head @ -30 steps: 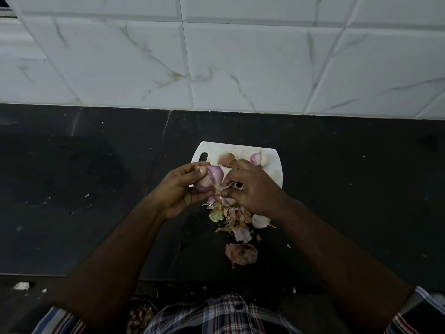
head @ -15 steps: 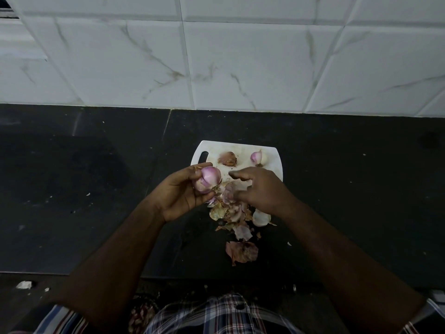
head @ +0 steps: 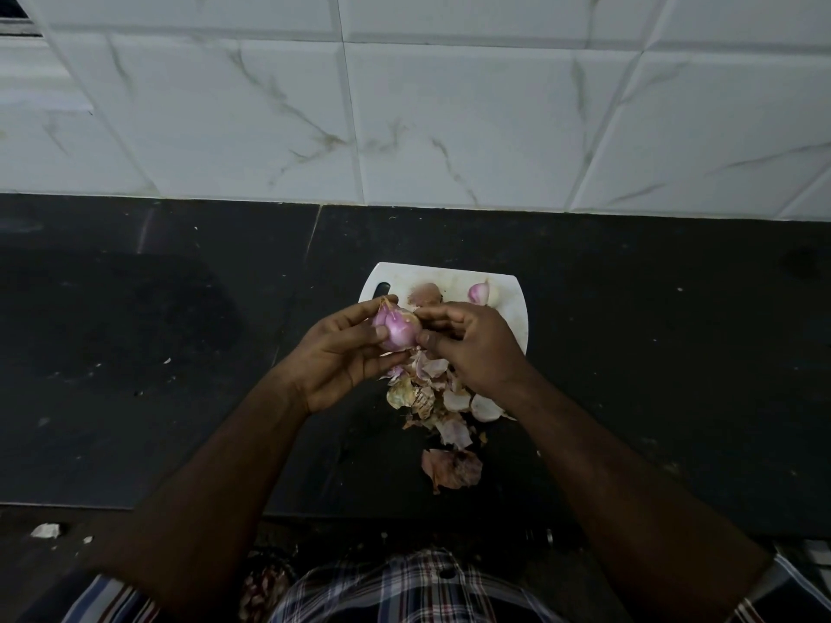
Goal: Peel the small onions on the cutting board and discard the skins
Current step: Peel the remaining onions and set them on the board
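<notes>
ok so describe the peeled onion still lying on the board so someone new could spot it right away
Start at the white plastic cutting board on the black stone counter, below the marbled tile wall. On its far right corner lies a small glossy pink-and-white peeled onion. Unlike the dull brown piece to its left, it is shiny, and unlike the larger purple onion, no hand touches it.

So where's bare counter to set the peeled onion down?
The dark counter left of the left hand is bare, as is the stretch right of the cutting board. It is crowded on the board's near edge, where the skins pile toward the body.
</notes>
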### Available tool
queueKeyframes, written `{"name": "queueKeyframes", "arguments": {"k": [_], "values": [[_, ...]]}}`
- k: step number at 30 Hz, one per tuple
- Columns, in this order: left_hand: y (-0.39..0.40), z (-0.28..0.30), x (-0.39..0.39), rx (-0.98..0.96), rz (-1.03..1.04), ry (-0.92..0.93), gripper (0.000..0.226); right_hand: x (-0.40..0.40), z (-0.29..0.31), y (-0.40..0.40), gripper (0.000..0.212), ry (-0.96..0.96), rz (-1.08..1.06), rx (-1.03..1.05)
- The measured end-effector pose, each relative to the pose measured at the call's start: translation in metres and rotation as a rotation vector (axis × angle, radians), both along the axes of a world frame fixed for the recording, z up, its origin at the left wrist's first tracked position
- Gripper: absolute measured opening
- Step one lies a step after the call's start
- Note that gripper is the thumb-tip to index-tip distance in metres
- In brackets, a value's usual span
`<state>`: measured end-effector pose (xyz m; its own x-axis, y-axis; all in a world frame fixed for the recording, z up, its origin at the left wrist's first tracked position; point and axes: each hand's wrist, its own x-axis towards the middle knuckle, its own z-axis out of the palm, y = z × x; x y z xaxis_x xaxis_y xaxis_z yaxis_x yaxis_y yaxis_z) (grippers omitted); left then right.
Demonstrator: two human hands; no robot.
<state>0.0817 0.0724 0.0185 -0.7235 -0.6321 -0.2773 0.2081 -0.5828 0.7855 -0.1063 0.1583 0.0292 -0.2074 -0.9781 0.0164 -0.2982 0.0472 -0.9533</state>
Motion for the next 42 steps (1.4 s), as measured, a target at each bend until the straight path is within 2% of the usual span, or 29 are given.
{"name": "queueKeyframes", "arguments": {"k": [4,10,13,16,21,26,31,35,39,42], "values": [[0.000,-0.001,-0.004,-0.054,0.034,-0.016,0.060,0.003,0.008,-0.002,0.032,0.024,-0.022,0.040],[0.005,0.004,-0.008,-0.132,0.052,-0.049,0.067,-0.001,0.011,-0.007,0.011,-0.051,-0.058,0.025],[0.009,0.007,-0.009,-0.139,0.052,-0.062,0.067,-0.003,0.011,-0.008,0.017,-0.094,-0.074,0.061],[0.010,0.010,-0.011,-0.164,0.047,-0.073,0.062,-0.007,0.011,-0.009,0.014,-0.103,-0.086,0.089],[0.009,0.007,-0.016,-0.255,0.074,-0.174,0.056,-0.003,0.019,-0.006,0.025,0.004,0.009,0.121],[0.011,0.006,-0.020,-0.435,0.065,-0.315,0.057,-0.004,0.021,-0.008,0.010,-0.093,-0.052,0.182],[0.012,0.007,-0.020,-0.400,0.063,-0.304,0.055,-0.003,0.022,-0.007,0.008,-0.083,-0.084,0.200],[0.012,0.006,-0.022,-0.388,0.080,-0.305,0.055,-0.001,0.019,-0.008,0.019,-0.039,-0.108,0.214],[0.010,0.006,-0.024,-0.400,0.109,-0.322,0.051,0.000,0.018,-0.009,0.016,-0.057,-0.138,0.212],[0.007,0.008,-0.022,-0.232,0.143,-0.213,0.048,-0.006,0.012,-0.011,0.024,-0.141,-0.204,0.195]]}}
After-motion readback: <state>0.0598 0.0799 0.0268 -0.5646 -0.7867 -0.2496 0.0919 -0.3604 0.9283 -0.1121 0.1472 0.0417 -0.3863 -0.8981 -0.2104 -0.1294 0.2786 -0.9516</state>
